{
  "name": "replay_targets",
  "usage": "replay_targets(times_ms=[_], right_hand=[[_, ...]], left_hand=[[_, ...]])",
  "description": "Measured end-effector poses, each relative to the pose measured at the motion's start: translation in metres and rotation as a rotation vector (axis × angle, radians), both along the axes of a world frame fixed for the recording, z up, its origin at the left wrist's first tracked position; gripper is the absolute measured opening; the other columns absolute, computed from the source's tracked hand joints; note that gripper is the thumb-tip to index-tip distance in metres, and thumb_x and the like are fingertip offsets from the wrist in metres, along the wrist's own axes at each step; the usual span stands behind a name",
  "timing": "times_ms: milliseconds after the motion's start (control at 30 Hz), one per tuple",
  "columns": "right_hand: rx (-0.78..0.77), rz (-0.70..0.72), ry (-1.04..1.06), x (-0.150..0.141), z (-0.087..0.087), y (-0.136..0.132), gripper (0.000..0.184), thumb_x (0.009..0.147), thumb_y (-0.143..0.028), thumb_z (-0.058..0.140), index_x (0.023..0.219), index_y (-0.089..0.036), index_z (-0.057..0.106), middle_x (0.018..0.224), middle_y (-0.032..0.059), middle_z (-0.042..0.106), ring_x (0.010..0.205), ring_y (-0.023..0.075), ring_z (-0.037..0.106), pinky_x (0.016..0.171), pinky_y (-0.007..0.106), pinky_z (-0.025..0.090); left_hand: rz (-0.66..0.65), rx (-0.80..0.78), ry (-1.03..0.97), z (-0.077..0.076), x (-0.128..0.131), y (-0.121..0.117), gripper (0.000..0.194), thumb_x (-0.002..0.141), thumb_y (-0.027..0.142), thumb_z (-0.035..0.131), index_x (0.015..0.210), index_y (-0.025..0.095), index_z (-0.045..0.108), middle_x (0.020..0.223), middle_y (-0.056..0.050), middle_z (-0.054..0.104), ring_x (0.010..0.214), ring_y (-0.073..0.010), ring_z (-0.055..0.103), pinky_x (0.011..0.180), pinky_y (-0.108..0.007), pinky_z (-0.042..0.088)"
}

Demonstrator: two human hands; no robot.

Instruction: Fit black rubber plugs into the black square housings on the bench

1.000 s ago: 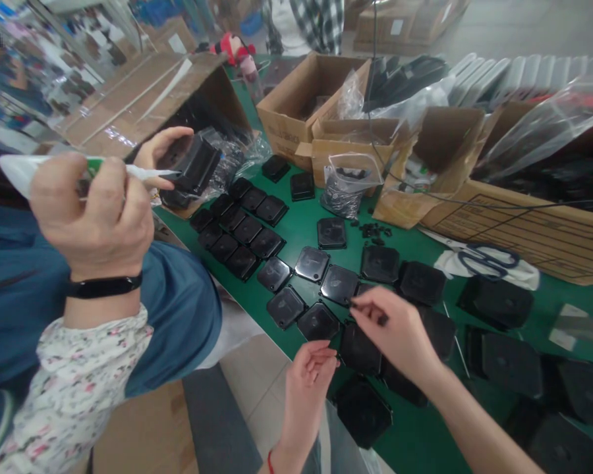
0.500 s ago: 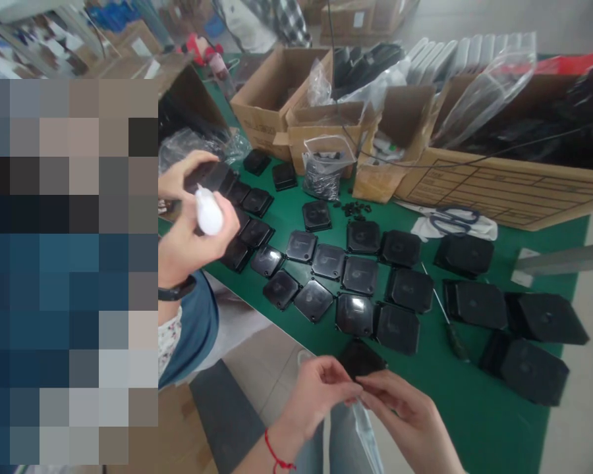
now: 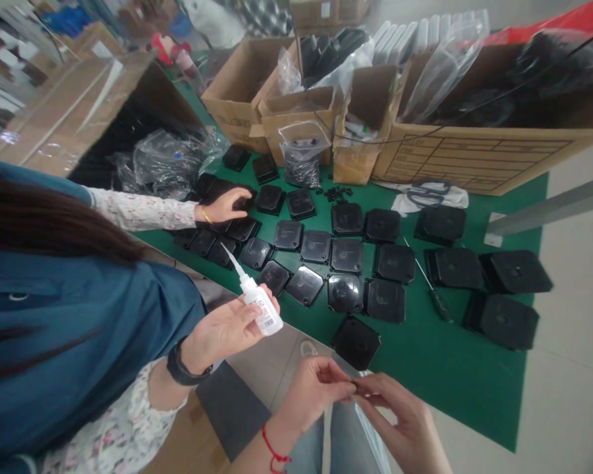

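My left hand (image 3: 315, 388) and my right hand (image 3: 394, 409) meet low in the view, just off the near edge of the green mat (image 3: 449, 375). Both pinch together around a small dark part I cannot make out. The nearest thing on the mat is a black square housing (image 3: 356, 342), lying alone near the edge. Beyond it, several black square housings (image 3: 346, 255) lie in rows. A thin screwdriver (image 3: 431, 289) rests among them.
A co-worker in a blue top sits at my left, one hand (image 3: 227, 324) holding a white glue bottle (image 3: 257, 304), the other hand (image 3: 226, 205) on a black part. Cardboard boxes (image 3: 479, 164), plastic bags (image 3: 300, 155) and scissors (image 3: 427, 193) line the back.
My right hand came back from the housings on the mat to meet my left hand near the edge. The co-worker lowered the glue bottle and reached the other hand onto the mat.
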State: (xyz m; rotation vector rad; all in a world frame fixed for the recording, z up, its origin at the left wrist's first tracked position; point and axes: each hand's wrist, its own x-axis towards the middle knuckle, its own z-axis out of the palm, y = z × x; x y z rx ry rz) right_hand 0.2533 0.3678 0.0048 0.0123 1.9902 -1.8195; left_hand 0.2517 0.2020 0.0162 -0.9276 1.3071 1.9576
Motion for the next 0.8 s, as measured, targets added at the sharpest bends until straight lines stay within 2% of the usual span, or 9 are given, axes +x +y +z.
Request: replay_targets(times_ms=[67, 200, 400, 567, 700, 800], right_hand=[[0.025, 0.022, 0.005, 0.000, 0.003, 0.000, 0.013, 0.082, -0.034, 0.071, 0.083, -0.023, 0.077, 0.076, 0.0073, 0.072, 0.068, 0.0194, 0.070, 0.061, 0.026, 0.060], [-0.030, -0.040, -0.044, 0.000, -0.004, 0.002, 0.017, 0.079, -0.037, 0.075, 0.074, -0.022, 0.076, 0.067, 0.0052, 0.069, 0.060, 0.0173, 0.065, 0.052, 0.024, 0.054], [-0.097, -0.133, -0.049, 0.002, -0.014, 0.000, 0.014, 0.076, -0.036, 0.078, 0.077, -0.021, 0.077, 0.068, 0.0053, 0.069, 0.061, 0.0169, 0.065, 0.055, 0.026, 0.054], [-0.165, -0.175, -0.132, -0.005, -0.013, -0.003, 0.019, 0.073, -0.037, 0.080, 0.073, -0.020, 0.075, 0.068, 0.0050, 0.068, 0.060, 0.0168, 0.064, 0.054, 0.027, 0.055], [-0.154, -0.217, 0.025, -0.013, -0.007, -0.007, 0.013, 0.075, -0.032, 0.079, 0.075, -0.021, 0.072, 0.071, 0.0046, 0.067, 0.068, 0.0170, 0.064, 0.058, 0.027, 0.055], [-0.120, -0.164, 0.161, -0.015, -0.002, -0.008, 0.007, 0.078, -0.027, 0.076, 0.076, -0.022, 0.072, 0.073, 0.0048, 0.066, 0.069, 0.0168, 0.062, 0.059, 0.028, 0.053]], left_hand=[[-0.026, 0.006, 0.005, 0.001, 0.000, -0.001, 0.044, 0.045, 0.044, 0.093, 0.057, 0.015, 0.062, 0.055, 0.000, 0.062, 0.052, -0.0096, 0.054, 0.059, -0.024, 0.043], [-0.024, 0.033, 0.020, 0.000, 0.000, 0.002, 0.036, 0.051, 0.039, 0.090, 0.060, 0.014, 0.065, 0.056, -0.001, 0.064, 0.054, -0.0104, 0.056, 0.060, -0.025, 0.043], [0.068, -0.048, -0.004, -0.004, 0.000, 0.010, 0.028, 0.051, 0.026, 0.086, 0.062, 0.013, 0.064, 0.057, 0.000, 0.064, 0.054, -0.0098, 0.055, 0.058, -0.024, 0.043], [0.082, -0.013, 0.042, 0.003, -0.006, 0.010, 0.029, 0.052, 0.028, 0.086, 0.063, 0.013, 0.065, 0.059, -0.002, 0.066, 0.056, -0.0104, 0.057, 0.059, -0.023, 0.043], [0.133, 0.023, 0.050, 0.010, -0.011, 0.009, 0.033, 0.054, 0.034, 0.089, 0.067, 0.012, 0.067, 0.061, -0.001, 0.066, 0.058, -0.0094, 0.056, 0.061, -0.022, 0.043], [0.174, 0.133, -0.005, 0.011, -0.012, 0.008, 0.041, 0.049, 0.035, 0.094, 0.068, 0.012, 0.066, 0.063, 0.000, 0.065, 0.055, -0.0066, 0.054, 0.058, -0.020, 0.041]])
